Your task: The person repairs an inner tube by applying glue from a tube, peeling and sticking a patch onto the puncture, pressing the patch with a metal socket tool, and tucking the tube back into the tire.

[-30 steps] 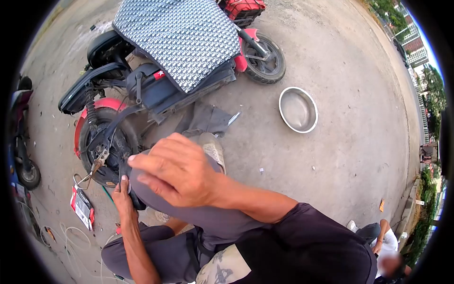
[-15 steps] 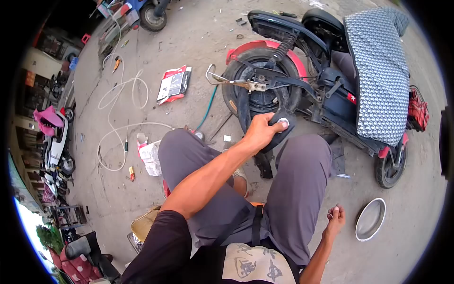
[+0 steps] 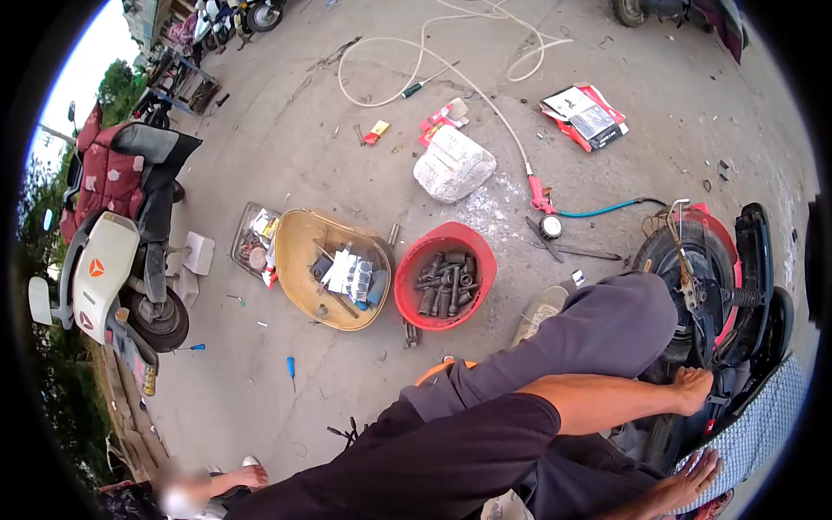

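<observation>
At the right of the view my left hand [image 3: 693,390] is closed beside the rear wheel of a scooter lying on its side. It grips a dark rubber inner tube [image 3: 666,438], mostly hidden behind my forearm. Lower down, my right hand [image 3: 698,478] is open with fingers spread, near the silver patterned cover [image 3: 767,425] on the scooter; whether it touches the cover I cannot tell. Above my hands are the wheel's tyre [image 3: 656,253] and a metal bracket [image 3: 691,290] along the swingarm.
A red bowl [image 3: 488,260] of sockets and a yellow helmet-like container [image 3: 295,286] with small parts stand left of my knee. Nearby are an air hose gun with gauge [image 3: 550,227], a white block [image 3: 455,165] and a screwdriver [image 3: 291,371]. Another person's hand [image 3: 252,477] shows bottom left.
My view has swung left, bringing the containers and parked scooter into sight. My right hand has moved from beside the metal pan towards the patterned cover. My left hand stays by the wheel.
</observation>
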Available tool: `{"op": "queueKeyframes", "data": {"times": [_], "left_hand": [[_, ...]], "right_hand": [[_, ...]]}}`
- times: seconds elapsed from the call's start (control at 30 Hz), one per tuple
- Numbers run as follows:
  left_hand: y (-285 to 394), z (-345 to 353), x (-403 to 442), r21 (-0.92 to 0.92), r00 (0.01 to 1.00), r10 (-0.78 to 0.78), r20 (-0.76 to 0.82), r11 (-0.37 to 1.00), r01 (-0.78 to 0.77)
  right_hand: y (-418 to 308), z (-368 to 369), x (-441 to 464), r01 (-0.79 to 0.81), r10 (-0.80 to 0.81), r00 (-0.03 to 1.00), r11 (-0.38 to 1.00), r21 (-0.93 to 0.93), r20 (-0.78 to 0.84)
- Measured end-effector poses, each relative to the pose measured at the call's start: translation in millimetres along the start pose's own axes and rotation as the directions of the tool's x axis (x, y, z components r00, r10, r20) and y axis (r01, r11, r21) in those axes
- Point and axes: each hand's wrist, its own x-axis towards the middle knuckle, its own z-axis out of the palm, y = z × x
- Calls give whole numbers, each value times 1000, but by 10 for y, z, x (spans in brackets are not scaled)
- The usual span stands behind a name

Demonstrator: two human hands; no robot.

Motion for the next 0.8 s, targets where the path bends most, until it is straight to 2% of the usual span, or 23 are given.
{"op": "queueKeyframes", "data": {"times": [0.03, 0.07, 0.13, 0.17, 0.2, 0.27, 0.53, 0.63, 0.73, 0.8], "left_hand": [[50, 10, 67, -57, 994, -74, 80, 995, 79], [-9, 255, 110, -42, 998, -31, -60, 999, 29], [21, 324, 98, 14, 994, -5, -111, 1000, 6], [26, 296, 78, 49, 993, 22, -119, 999, -16], [7, 277, 75, 85, 990, 45, -134, 996, -34], [-11, 203, 67, 163, 981, 99, -167, 984, -71], [-11, -124, -259, 511, 887, 314, -338, 853, -107], [57, -310, -425, 573, 756, 484, -442, 800, -177], [171, -768, -600, 518, 462, 733, -498, 680, -520], [291, -1315, -883, 519, 371, 832, -412, 549, -655]], "right_hand": [[17, 386, -8, -141, 144, 985, 989, 36, -95], [13, 763, -42, -273, 284, 940, 959, 81, -191], [313, 1009, 33, -547, 585, 808, 789, 281, -71], [1678, 275, 398, -579, 461, 815, 664, 473, 352], [1526, 565, 329, -673, 627, 735, 631, 385, 257], [1496, 806, 318, -722, 694, 685, 604, 338, 223], [1330, 1432, 463, -741, 699, 672, 623, 251, 246], [1391, 1506, 326, -747, 705, 664, 617, 246, 247], [1469, 1521, 149, -741, 705, 671, 625, 244, 231], [1546, 1560, -30, -731, 699, 681, 635, 250, 218]]}}
